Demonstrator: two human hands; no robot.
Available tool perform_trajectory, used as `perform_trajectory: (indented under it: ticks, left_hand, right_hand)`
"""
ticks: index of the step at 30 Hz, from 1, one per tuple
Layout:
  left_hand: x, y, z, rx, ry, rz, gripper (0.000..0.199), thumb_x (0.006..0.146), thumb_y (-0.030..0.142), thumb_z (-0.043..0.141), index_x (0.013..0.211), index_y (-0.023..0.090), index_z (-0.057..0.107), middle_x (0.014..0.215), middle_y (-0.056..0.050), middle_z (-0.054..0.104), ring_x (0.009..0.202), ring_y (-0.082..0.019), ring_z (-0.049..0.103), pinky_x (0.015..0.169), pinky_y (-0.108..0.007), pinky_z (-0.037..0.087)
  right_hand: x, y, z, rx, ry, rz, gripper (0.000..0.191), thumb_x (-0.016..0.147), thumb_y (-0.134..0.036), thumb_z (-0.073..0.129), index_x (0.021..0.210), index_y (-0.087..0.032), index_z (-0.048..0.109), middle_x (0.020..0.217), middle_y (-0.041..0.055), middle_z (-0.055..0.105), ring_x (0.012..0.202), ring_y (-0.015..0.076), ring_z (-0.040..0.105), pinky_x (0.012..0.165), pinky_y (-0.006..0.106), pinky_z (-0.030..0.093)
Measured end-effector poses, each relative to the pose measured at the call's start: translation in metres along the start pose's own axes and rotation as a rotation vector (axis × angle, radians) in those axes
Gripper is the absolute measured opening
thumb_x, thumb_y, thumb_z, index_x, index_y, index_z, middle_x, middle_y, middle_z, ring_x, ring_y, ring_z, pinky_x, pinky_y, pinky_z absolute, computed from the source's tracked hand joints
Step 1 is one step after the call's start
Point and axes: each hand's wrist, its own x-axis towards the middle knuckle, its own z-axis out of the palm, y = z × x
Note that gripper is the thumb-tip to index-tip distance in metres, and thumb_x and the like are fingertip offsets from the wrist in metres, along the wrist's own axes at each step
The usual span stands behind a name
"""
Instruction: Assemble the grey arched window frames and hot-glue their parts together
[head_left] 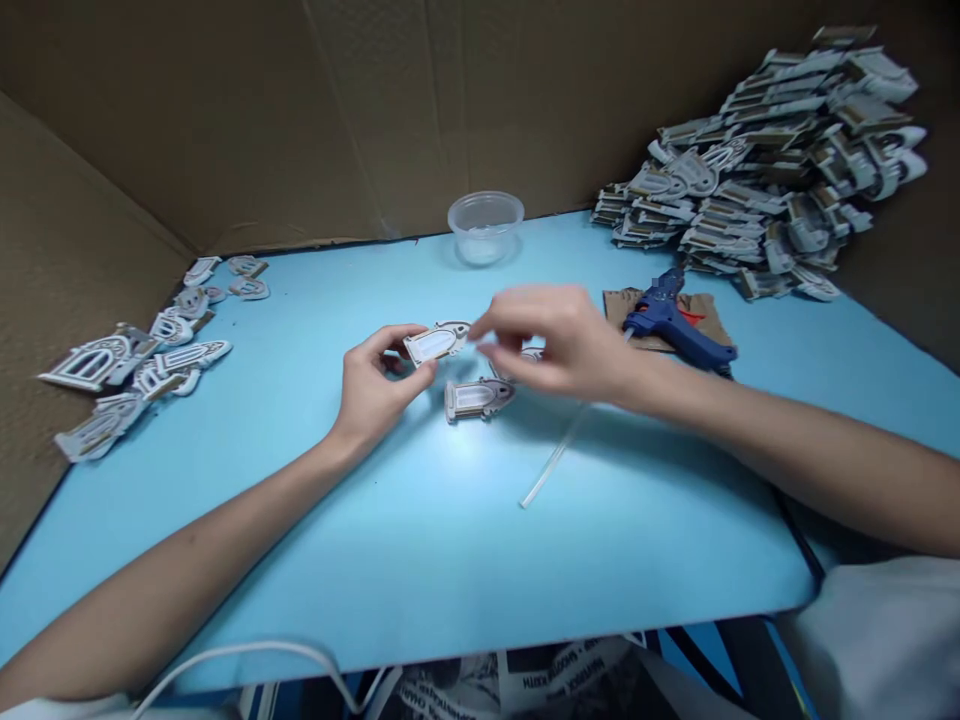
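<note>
Pinching the small arched piece (436, 344) at the centre of the frame, the left hand (375, 388) has thumb and fingers on its left end; a light, level hold seems best. Close to its tip is the blurred right hand (559, 338), and I cannot tell whether its bent fingers grasp anything. A cardboard wall (75, 200) stands at far left, and the light-blue tabletop (420, 570) spreads rightward.

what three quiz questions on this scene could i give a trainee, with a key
1. Which hand grips the squared end of the arched piece?
2. True or false: the blue glue gun lies partly over a flat cardboard piece.
3. Where is the tallest heap of pieces?
a) back left
b) back right
c) front middle

Key: 1. The left hand; 2. True; 3. b
</note>
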Motion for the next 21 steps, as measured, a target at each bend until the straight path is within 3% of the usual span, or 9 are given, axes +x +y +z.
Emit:
perform_trajectory:
  ticks: [2,4,7,9,13,18,21]
  left_hand:
    - [0.001,0.001,-0.001,0.057,0.008,0.015,0.033,0.073,0.027,0.080,0.105,0.018,0.079,0.102,-0.006,0.070,0.082,-0.015,0.058,0.066,-0.026,0.043]
    - [0.000,0.002,-0.001,0.081,0.000,0.023,0.032,0.073,0.027,0.079,0.104,0.019,0.079,0.105,-0.007,0.068,0.084,-0.016,0.058,0.067,-0.026,0.043]
    - [0.000,0.004,0.000,0.071,-0.017,0.026,0.032,0.073,0.029,0.079,0.104,0.018,0.079,0.106,-0.007,0.068,0.086,-0.017,0.058,0.069,-0.027,0.043]
    - [-0.001,0.004,0.000,0.055,-0.019,0.040,0.032,0.074,0.030,0.079,0.104,0.018,0.079,0.105,-0.007,0.068,0.086,-0.017,0.058,0.069,-0.028,0.043]
    - [0.000,0.002,0.000,0.026,-0.016,0.047,0.033,0.075,0.029,0.079,0.105,0.017,0.077,0.107,-0.007,0.068,0.090,-0.018,0.061,0.069,-0.027,0.045]
    - [-0.001,0.001,0.001,-0.103,-0.058,-0.017,0.038,0.076,0.030,0.080,0.111,0.015,0.072,0.104,-0.008,0.073,0.085,-0.017,0.065,0.070,-0.027,0.049]
    - [-0.004,0.002,0.001,-0.167,-0.052,0.046,0.038,0.076,0.029,0.080,0.110,0.015,0.071,0.103,-0.008,0.074,0.088,-0.018,0.068,0.071,-0.027,0.052]
  right_hand:
    - [0.004,0.024,-0.008,-0.311,-0.066,0.277,0.027,0.098,-0.026,0.054,0.109,-0.011,0.074,0.101,0.0151,0.067,0.097,0.0270,0.059,0.078,0.035,0.039]
    - [0.006,0.041,-0.011,-0.487,-0.262,0.444,0.027,0.095,-0.026,0.058,0.107,-0.008,0.074,0.110,0.0205,0.064,0.102,0.0322,0.059,0.076,0.037,0.037]
    - [0.006,0.055,-0.008,-0.481,-0.415,0.518,0.030,0.092,-0.028,0.058,0.111,-0.010,0.073,0.114,0.0200,0.063,0.096,0.0302,0.060,0.068,0.035,0.034]
    - [0.007,0.060,-0.007,-0.432,-0.369,0.502,0.030,0.087,-0.031,0.062,0.108,-0.012,0.073,0.113,0.0175,0.066,0.091,0.0274,0.061,0.065,0.034,0.032]
    - [0.009,0.064,-0.009,-0.328,-0.110,0.410,0.036,0.078,-0.031,0.067,0.109,-0.012,0.070,0.100,0.0123,0.069,0.083,0.0236,0.059,0.068,0.032,0.034]
    - [0.006,0.051,0.000,0.110,0.060,0.106,0.039,0.078,-0.028,0.066,0.114,-0.012,0.065,0.094,0.0067,0.069,0.077,0.0159,0.058,0.073,0.029,0.044]
    - [0.001,0.045,0.016,0.253,0.152,-0.064,0.035,0.078,-0.028,0.070,0.111,-0.016,0.066,0.097,0.0051,0.070,0.078,0.0148,0.058,0.074,0.028,0.047]
